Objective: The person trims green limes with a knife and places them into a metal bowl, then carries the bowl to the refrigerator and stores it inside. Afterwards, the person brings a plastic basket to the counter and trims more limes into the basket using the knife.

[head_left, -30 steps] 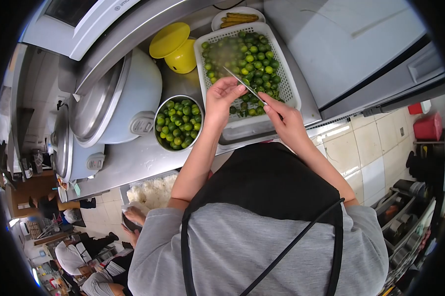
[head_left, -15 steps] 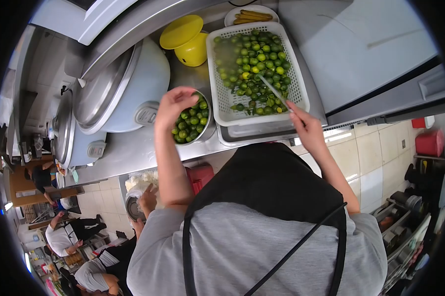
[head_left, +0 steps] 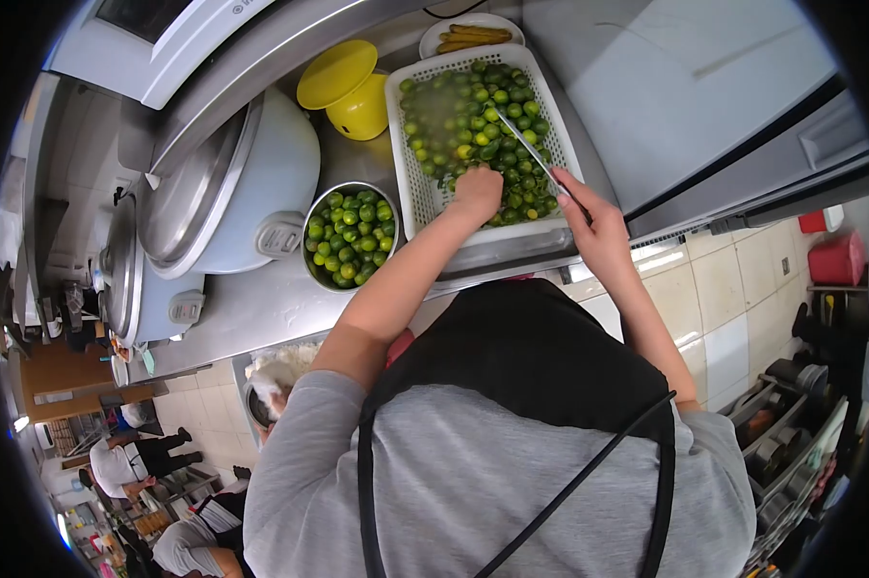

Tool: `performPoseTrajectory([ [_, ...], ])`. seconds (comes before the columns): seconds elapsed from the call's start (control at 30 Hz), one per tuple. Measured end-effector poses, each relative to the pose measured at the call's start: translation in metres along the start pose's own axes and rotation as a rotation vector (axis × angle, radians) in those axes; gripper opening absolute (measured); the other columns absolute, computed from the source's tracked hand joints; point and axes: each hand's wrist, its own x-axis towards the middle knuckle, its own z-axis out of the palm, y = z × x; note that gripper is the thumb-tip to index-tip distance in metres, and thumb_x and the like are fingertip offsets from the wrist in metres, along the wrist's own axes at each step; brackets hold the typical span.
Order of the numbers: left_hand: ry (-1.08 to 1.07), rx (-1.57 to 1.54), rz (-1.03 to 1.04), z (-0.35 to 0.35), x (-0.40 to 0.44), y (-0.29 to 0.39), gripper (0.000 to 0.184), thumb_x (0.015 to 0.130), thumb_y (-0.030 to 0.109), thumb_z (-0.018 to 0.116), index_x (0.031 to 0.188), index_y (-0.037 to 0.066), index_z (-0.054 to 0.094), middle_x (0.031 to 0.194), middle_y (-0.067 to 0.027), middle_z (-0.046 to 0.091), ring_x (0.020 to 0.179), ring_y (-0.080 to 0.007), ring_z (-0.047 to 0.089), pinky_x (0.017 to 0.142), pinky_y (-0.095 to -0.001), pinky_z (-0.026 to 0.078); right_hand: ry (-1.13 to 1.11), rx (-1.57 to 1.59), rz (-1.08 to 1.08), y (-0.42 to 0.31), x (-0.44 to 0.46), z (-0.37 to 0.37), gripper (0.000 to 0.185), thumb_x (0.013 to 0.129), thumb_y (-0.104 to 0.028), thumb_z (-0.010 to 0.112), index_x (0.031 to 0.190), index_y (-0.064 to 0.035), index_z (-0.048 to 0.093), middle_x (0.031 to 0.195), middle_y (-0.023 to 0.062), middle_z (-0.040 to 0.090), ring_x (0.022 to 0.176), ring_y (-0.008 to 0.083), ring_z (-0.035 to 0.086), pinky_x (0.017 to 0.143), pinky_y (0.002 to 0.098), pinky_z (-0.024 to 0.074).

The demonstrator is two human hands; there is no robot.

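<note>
My right hand (head_left: 596, 229) is wrapped round the handle of a knife (head_left: 528, 146), its blade pointing away over a white perforated basket (head_left: 399, 144). Many small green limes (head_left: 521, 108), some yellowish, lie in that basket. Among them, at the near-left part of the pile, is my left hand (head_left: 478, 191) with its fingers curled down; whatever they hold is hidden. To the left of the basket stands a round metal bowl (head_left: 307, 252) filled with more green limes (head_left: 350, 229).
Two large rice cookers (head_left: 285, 164) stand left on the steel counter (head_left: 232, 308). Behind are a yellow lidded container (head_left: 362, 106) and a plate of long brown pieces (head_left: 473, 39). A pale appliance (head_left: 675, 96) borders the right. Other people (head_left: 117, 467) are at lower left.
My left hand has moved right, from above the metal bowl into the basket among the limes. My right hand still holds the knife over the basket. The view has shifted slightly.
</note>
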Motion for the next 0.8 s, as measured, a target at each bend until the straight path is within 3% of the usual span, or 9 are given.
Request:
performPoseTrajectory([
  [0.07, 0.000, -0.013, 0.022, -0.006, -0.003, -0.006, 0.024, 0.069, 0.020, 0.067, 0.085, 0.002, 0.065, 0.088, -0.0159, 0.062, 0.084, -0.0263, 0.061, 0.069, -0.0366, 0.049, 0.019, -0.013, -0.024, 0.001, -0.003, -0.001, 0.030, 0.086, -0.018, 0.052, 0.115, -0.0100, 0.055, 0.094, 0.0165, 0.062, 0.070, 0.0247, 0.059, 0.067, 0.0289, 0.0448],
  [0.17, 0.199, -0.646, 0.124, -0.031, -0.018, -0.030, 0.040, 0.064, 0.023, 0.073, 0.091, -0.003, 0.061, 0.084, -0.0140, 0.062, 0.072, -0.0237, 0.061, 0.064, -0.0309, 0.049, 0.014, 0.055, 0.009, 0.008, -0.006, -0.004, 0.030, 0.086, -0.018, 0.052, 0.115, -0.0087, 0.054, 0.093, 0.0161, 0.063, 0.069, 0.0201, 0.059, 0.067, 0.0285, 0.0446],
  [0.27, 0.361, -0.836, 0.036, -0.040, -0.041, -0.036, 0.035, 0.064, 0.018, 0.073, 0.091, -0.003, 0.061, 0.082, -0.0122, 0.062, 0.070, -0.0200, 0.061, 0.064, -0.0282, 0.049, -0.066, 0.038, 0.085, 0.004, -0.007, -0.004, 0.030, 0.087, -0.017, 0.052, 0.116, -0.0077, 0.054, 0.097, 0.0151, 0.063, 0.074, 0.0155, 0.059, 0.070, 0.0269, 0.0447],
  [0.33, 0.291, -1.037, 0.003, -0.042, -0.049, -0.037, 0.031, 0.067, 0.013, 0.072, 0.091, -0.003, 0.061, 0.085, -0.0105, 0.061, 0.072, -0.0157, 0.061, 0.065, -0.0275, 0.049, -0.096, 0.082, 0.083, 0.001, -0.007, 0.002, 0.030, 0.087, -0.016, 0.052, 0.116, -0.0079, 0.054, 0.099, 0.0148, 0.062, 0.077, 0.0148, 0.059, 0.072, 0.0262, 0.0446],
  [0.4, 0.241, -1.658, -0.020, -0.050, -0.059, -0.035, 0.033, 0.071, 0.011, 0.070, 0.096, -0.005, 0.057, 0.085, -0.0089, 0.061, 0.073, -0.0129, 0.061, 0.065, -0.0268, 0.048, -0.125, 0.127, 0.078, -0.001, -0.006, 0.009, 0.030, 0.087, -0.016, 0.052, 0.116, -0.0081, 0.054, 0.102, 0.0146, 0.062, 0.081, 0.0142, 0.059, 0.074, 0.0256, 0.0444],
  [0.63, 0.294, -1.542, -0.067, -0.064, -0.071, -0.034, 0.029, 0.076, 0.003, 0.062, 0.103, -0.004, 0.053, 0.085, -0.0076, 0.061, 0.076, -0.0145, 0.061, 0.076, -0.0255, 0.047, -0.211, 0.188, 0.026, -0.002, -0.008, 0.023, 0.030, 0.088, -0.018, 0.051, 0.117, -0.0087, 0.053, 0.104, 0.0149, 0.061, 0.085, 0.0170, 0.060, 0.076, 0.0258, 0.0444],
  [0.7, 0.322, -1.551, -0.086, -0.066, -0.071, -0.036, 0.028, 0.077, 0.000, 0.059, 0.104, -0.004, 0.054, 0.092, -0.0096, 0.060, 0.082, -0.0168, 0.061, 0.080, -0.0284, 0.048, -0.149, 0.157, 0.176, 0.003, -0.003, 0.018, 0.032, 0.090, -0.016, 0.048, 0.121, -0.0077, 0.051, 0.090, 0.0042, 0.061, 0.066, 0.0069, 0.048, 0.062, 0.0211, 0.0410],
  [0.73, 0.322, -1.550, -0.086, -0.066, -0.072, -0.037, 0.028, 0.077, 0.000, 0.059, 0.104, -0.004, 0.054, 0.092, -0.0096, 0.060, 0.082, -0.0168, 0.061, 0.080, -0.0284, 0.048, -0.149, 0.157, 0.176, 0.003, -0.003, 0.018, 0.032, 0.090, -0.016, 0.048, 0.121, -0.0077, 0.051, 0.090, 0.0042, 0.061, 0.066, 0.0069, 0.048, 0.062, 0.0211, 0.0410],
  [0.8, 0.280, -1.879, -0.028, -0.068, -0.072, -0.036, 0.028, 0.078, -0.004, 0.055, 0.106, -0.004, 0.054, 0.097, -0.0118, 0.059, 0.088, -0.0196, 0.059, 0.085, -0.0320, 0.048, -0.123, 0.153, 0.110, 0.003, -0.004, 0.016, 0.030, 0.089, -0.018, 0.049, 0.117, -0.0086, 0.053, 0.104, 0.0147, 0.061, 0.086, 0.0170, 0.060, 0.077, 0.0264, 0.0438],
])
